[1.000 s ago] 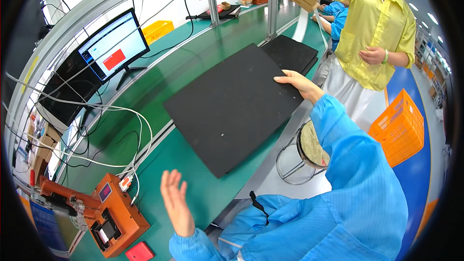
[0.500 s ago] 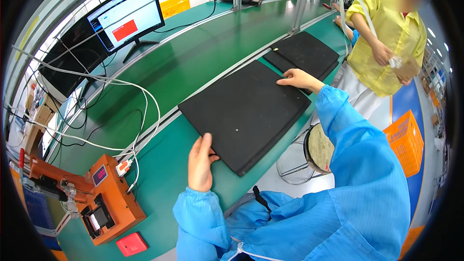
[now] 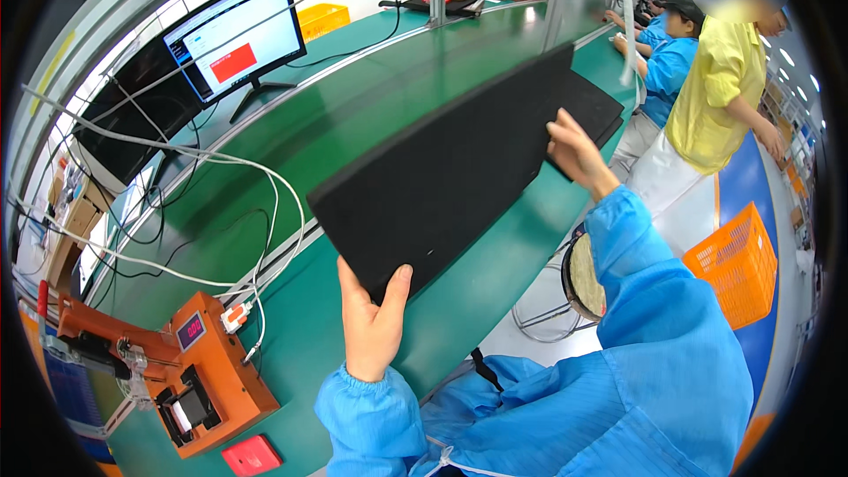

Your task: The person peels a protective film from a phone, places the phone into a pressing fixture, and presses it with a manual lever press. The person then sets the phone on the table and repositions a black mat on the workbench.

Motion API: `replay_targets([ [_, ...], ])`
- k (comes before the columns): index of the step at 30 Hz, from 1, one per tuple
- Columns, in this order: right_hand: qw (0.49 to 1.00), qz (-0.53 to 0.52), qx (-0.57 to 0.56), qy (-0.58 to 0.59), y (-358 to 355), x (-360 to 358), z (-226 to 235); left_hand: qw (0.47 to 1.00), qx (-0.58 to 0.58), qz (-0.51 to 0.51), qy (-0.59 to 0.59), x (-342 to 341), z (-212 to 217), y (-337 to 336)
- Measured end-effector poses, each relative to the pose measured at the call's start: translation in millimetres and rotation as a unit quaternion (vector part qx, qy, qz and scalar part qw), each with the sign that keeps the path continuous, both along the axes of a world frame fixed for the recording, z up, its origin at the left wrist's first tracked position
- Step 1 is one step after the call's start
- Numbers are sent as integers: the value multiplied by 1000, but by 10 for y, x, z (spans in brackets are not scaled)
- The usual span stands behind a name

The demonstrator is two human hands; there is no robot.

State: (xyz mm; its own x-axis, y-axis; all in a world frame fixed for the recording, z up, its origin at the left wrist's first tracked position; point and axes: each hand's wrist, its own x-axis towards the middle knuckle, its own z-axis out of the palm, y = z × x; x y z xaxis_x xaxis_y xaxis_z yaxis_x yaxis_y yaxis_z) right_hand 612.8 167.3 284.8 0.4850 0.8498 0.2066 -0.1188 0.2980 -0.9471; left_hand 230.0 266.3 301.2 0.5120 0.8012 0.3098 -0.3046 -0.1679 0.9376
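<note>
A large, flat black foam mat (image 3: 433,172) is tilted up on edge above the green bench, its broad face toward me. At its near-left lower corner, my left hand (image 3: 373,322) grips it, thumb in front and the other fingers partly hidden. My right hand (image 3: 579,155) is at the mat's right end with bent fingers against its edge. Beyond that end, a second black mat (image 3: 599,104) lies on the bench, partly covered from view by the raised one.
An orange press-like fixture (image 3: 225,371) with a small display sits at left, near a red flat case (image 3: 252,455) and loose white cables (image 3: 283,190). A monitor (image 3: 234,40) stands behind. On the right are a round stool (image 3: 585,278), an orange basket (image 3: 738,265) and a person in yellow (image 3: 720,79).
The mat was lying flat on the bench and is now lifted and tilted up. My right hand has shifted right along with its end. The person in yellow has turned away.
</note>
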Motion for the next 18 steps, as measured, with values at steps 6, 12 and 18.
replay_targets([
  [6, 982, -116, -128, -80, 213, -482, -494, 986, 56, 62, 143, -94, -649, 110],
  [12, 986, -104, -101, -77, 154, -700, -377, 997, -62, -2, 47, -139, -645, 125],
  [18, 953, -198, 26, 229, -60, -1056, -656, 980, -183, -37, -65, -234, -584, 143],
])
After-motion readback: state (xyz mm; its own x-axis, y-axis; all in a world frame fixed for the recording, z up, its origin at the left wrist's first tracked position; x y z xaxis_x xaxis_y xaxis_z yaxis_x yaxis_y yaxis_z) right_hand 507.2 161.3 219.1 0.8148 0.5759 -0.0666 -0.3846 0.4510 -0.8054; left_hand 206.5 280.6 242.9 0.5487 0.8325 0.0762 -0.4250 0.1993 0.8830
